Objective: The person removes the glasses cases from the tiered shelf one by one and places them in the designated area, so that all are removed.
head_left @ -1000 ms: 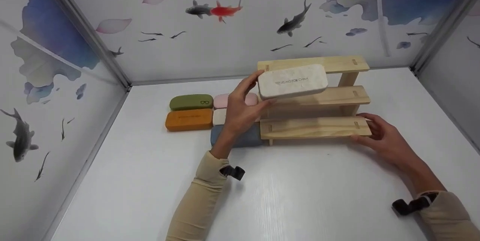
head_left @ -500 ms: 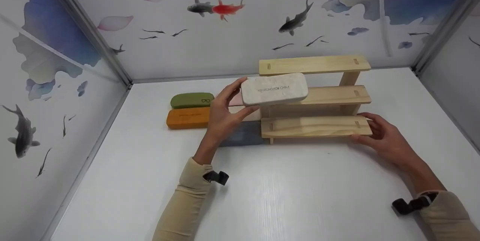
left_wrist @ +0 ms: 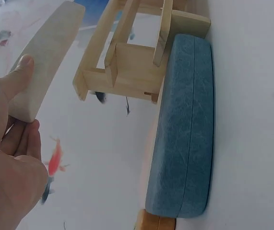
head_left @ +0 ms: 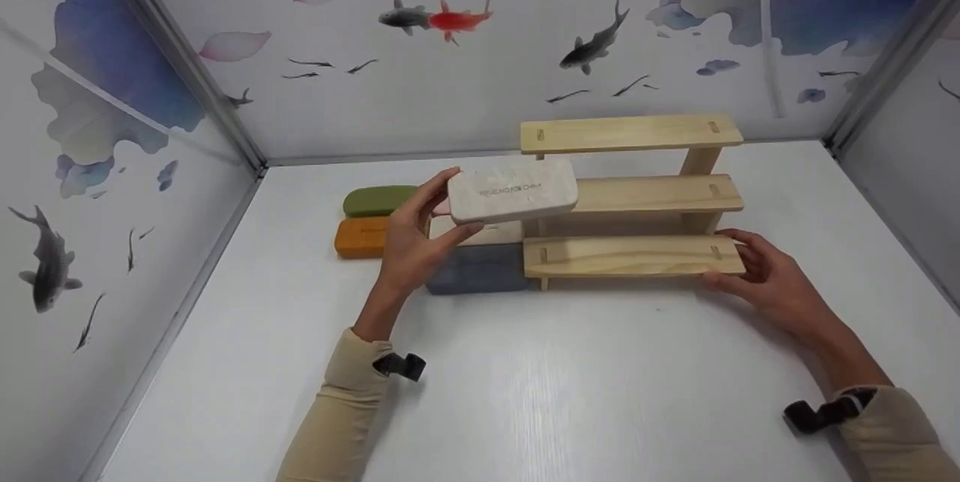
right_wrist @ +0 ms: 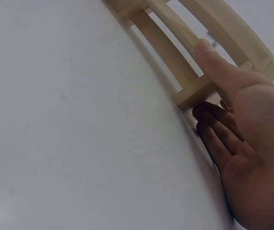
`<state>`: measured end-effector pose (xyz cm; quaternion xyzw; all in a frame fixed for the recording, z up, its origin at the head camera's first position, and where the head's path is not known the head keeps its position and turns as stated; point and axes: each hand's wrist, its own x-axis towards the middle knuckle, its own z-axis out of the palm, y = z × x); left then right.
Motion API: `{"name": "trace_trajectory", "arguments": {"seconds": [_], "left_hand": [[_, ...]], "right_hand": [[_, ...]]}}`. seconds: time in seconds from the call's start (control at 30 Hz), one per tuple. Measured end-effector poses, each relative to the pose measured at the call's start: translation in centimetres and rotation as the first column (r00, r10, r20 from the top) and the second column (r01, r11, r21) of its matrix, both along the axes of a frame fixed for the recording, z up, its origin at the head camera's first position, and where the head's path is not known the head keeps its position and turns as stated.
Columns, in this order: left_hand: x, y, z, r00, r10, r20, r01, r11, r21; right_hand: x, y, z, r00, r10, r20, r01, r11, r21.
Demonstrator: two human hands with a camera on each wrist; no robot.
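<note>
A white glasses case (head_left: 514, 192) with printed lettering is held up by its left end, its label facing me. My left hand (head_left: 409, 249) pinches it, thumb below and fingers at the back; the left wrist view shows the thumb (left_wrist: 20, 72) pressed on the case. To the right stands a three-tier wooden rack (head_left: 637, 255). At the right end of its lowest shelf, my right hand (head_left: 780, 287) grips the rack, thumb in front and fingers behind. The right wrist view shows that thumb (right_wrist: 213, 60) against the wood.
Left of the rack lie more cases: green (head_left: 375, 201), orange (head_left: 360, 237), cream (head_left: 495, 232) and blue (head_left: 480, 268). A pink one is mostly hidden behind my left hand. Patterned panels (head_left: 337, 107) enclose the white table (head_left: 570, 377) at the back and sides.
My left hand has carried the white glasses case left and down, away from the rack's upper shelves to above the other cases. The right hand stays at the rack's end.
</note>
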<state>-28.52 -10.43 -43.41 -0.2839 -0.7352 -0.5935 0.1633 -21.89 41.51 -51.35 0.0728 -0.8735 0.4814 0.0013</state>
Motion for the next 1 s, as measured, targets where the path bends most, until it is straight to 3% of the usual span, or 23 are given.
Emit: {"name": "trace_trajectory", "arguments": {"seconds": [0.47, 1.0], "left_hand": [[0.5, -3.9, -1.0, 0.998, 0.040, 0.049, -0.039, 0.999, -0.012], [0.6, -5.6, -1.9, 0.994, 0.073, 0.081, -0.072, 0.997, -0.013]], "right_hand": [[0.2, -0.2, 0.0, 1.000, 0.019, -0.022, -0.020, 0.999, -0.025], [0.1, 0.0, 0.0, 0.999, 0.019, -0.028, -0.019, 1.000, -0.019]]}}
